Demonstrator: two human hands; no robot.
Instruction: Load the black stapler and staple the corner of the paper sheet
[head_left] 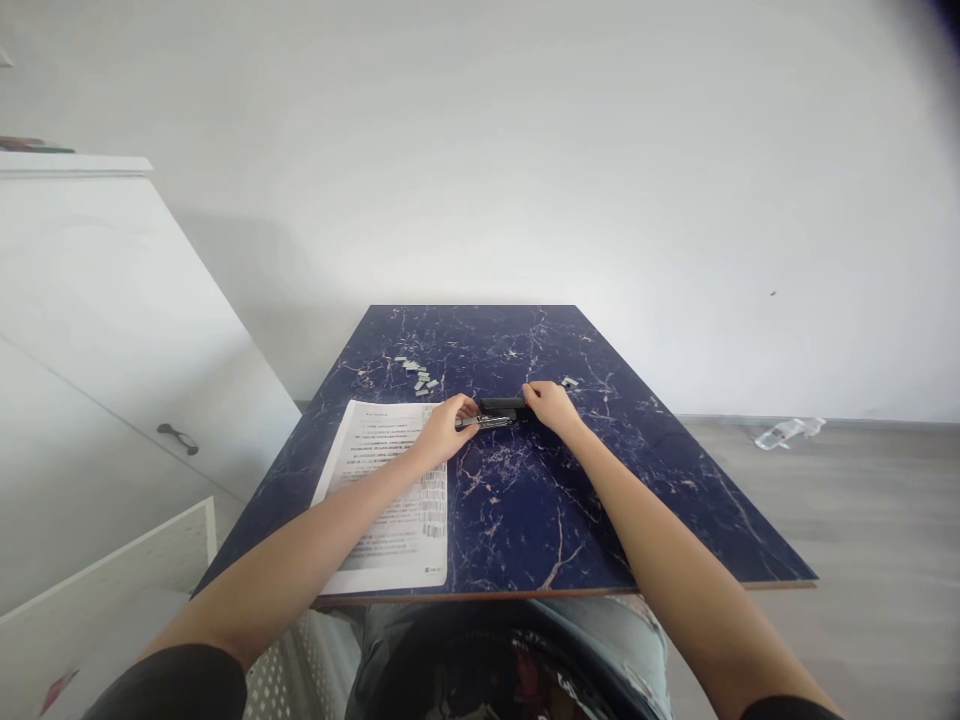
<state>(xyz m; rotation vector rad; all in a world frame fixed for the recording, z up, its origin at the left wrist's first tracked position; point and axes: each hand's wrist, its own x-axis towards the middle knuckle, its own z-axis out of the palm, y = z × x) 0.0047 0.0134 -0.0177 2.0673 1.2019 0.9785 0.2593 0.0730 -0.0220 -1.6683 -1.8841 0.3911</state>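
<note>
Both of my hands are on a black stapler [501, 406] in the middle of the table, its top part lifted away from a metal-coloured rail. My left hand [450, 425] pinches the left end, near the rail. At the other end, the fingers of my right hand [550, 403] are closed on the black part. Inside the stapler, small details are too fine to make out. Under my left forearm lies a printed sheet or stack of paper [390, 545], with barcode-like strips down its right side.
Small pale strips, perhaps staples [421, 380], lie loose beyond the paper, and a few more strips [570, 382] are past my right hand. The dark blue marbled table [517, 540] faces a white wall. A white cabinet [97, 300] stands left; clear plastic packaging [787, 432] lies on the floor.
</note>
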